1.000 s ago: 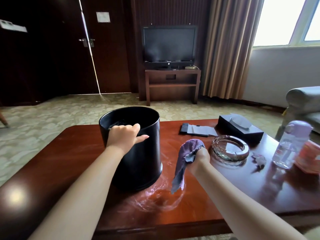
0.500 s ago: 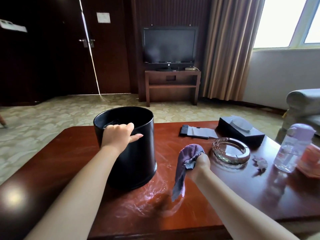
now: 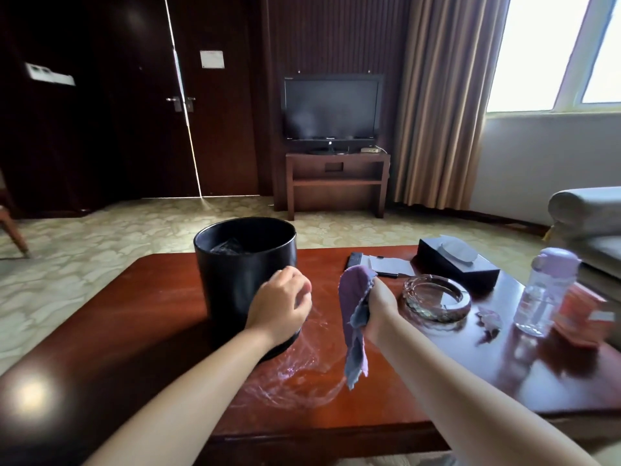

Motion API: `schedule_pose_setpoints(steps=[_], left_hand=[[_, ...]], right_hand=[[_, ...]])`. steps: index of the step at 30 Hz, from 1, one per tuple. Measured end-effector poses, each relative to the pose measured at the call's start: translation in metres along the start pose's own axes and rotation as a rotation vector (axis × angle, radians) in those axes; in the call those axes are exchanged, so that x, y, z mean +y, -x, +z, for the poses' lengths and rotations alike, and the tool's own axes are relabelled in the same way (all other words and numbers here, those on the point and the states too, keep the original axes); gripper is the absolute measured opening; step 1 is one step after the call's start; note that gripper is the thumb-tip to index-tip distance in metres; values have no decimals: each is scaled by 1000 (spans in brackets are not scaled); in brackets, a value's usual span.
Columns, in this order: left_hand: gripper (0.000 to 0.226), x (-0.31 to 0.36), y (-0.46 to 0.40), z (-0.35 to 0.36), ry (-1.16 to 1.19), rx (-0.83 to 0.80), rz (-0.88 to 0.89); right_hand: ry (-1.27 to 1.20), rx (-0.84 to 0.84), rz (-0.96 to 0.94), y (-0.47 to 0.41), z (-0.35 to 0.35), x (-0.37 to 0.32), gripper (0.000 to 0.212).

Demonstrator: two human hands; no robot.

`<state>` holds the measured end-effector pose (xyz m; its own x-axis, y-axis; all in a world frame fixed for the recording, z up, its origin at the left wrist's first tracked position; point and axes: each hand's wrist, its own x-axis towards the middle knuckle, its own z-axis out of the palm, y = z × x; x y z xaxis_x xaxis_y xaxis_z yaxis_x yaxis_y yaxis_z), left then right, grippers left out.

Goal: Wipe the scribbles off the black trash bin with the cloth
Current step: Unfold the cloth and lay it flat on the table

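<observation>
— Right, largest first: what carries the work?
— Red-brown bench (image 3: 161, 297), glossy, with a crumpled clear film (image 3: 302, 368) lying on it at the foot of the black trash bin (image 3: 235, 284). The bin stands upright toward the left-centre, well in from every edge.

— Scribbles located?
— None legible on the side facing us; too dark to tell.

— Hands?
— Left hand (image 3: 280, 306) sits low against the bin's right flank, fingers loosely curled; whether it grips anything I cannot tell. Right hand (image 3: 378, 306) is clenched round the purple cloth (image 3: 354, 317), whose tail hangs free just right of the bin, not touching it.

— Risks?
— In my judgement, wiping pressure could slide or tip the bin unless it is braced, the film making the footing slick. A wide right-hand sweep could strike the glass ashtray (image 3: 437, 301), just beside that wrist, or the water bottle (image 3: 544, 294) beyond it.

— Room to move?
— Open bench left and in front of the bin; the right side is crowded.
</observation>
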<state>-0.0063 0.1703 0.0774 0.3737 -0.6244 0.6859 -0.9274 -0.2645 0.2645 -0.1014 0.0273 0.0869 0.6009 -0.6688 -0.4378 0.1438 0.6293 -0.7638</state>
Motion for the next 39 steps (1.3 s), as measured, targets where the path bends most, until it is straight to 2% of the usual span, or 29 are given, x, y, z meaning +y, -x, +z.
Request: schedule_pose_setpoints(steps=[2, 6, 9, 10, 11, 15, 17, 19, 21, 26, 28, 30, 32, 33, 34, 36, 37, 39], left_hand=[[8, 20, 3, 2, 205, -136, -137], [5, 54, 0, 1, 614, -280, -400], [7, 74, -3, -2, 836, -436, -487], [5, 78, -2, -2, 850, -468, -477], [1, 82, -2, -2, 847, -484, -458], [18, 85, -4, 1, 661, -413, -447], [20, 82, -10, 1, 628, -311, -531], [22, 78, -16, 1, 696, -211, -671], [22, 73, -21, 0, 755, -138, -772], [18, 64, -26, -7, 719, -9, -825], [19, 58, -28, -12, 605, 0, -792], [21, 51, -29, -15, 508, 3, -755], [18, 46, -28, -18, 408, -4, -724], [17, 45, -27, -20, 358, -7, -707], [16, 42, -26, -22, 316, -3, -695], [17, 34, -24, -26, 237, 5, -681], [17, 30, -23, -29, 196, -1, -678], [18, 22, -21, -33, 113, -40, -672]], right_hand=[[76, 11, -13, 5, -3, -3, 42], [166, -7, -84, 17, -11, -9, 39], [190, 5, -170, 24, -13, -11, 20], [167, 13, -189, 25, -15, -11, 22], [151, 21, -211, 25, -16, -10, 25], [202, 34, -289, 31, -23, -13, 18], [311, 89, -354, 29, -30, -14, 25], [453, 138, -427, 18, -39, -12, 37], [591, 155, -464, 16, -44, -14, 39], [741, 205, -496, 14, -61, -24, 45], [782, 128, -497, 15, -64, -27, 45], [791, -30, -481, 21, -63, -30, 47], [843, -142, -460, 21, -63, -31, 65], [903, -163, -465, 21, -64, -31, 65], [954, -183, -486, 20, -65, -31, 53], [1019, -169, -516, 18, -70, -31, 13], [1040, -173, -530, 19, -73, -32, 11], [1107, -175, -541, 18, -76, -32, 25]])
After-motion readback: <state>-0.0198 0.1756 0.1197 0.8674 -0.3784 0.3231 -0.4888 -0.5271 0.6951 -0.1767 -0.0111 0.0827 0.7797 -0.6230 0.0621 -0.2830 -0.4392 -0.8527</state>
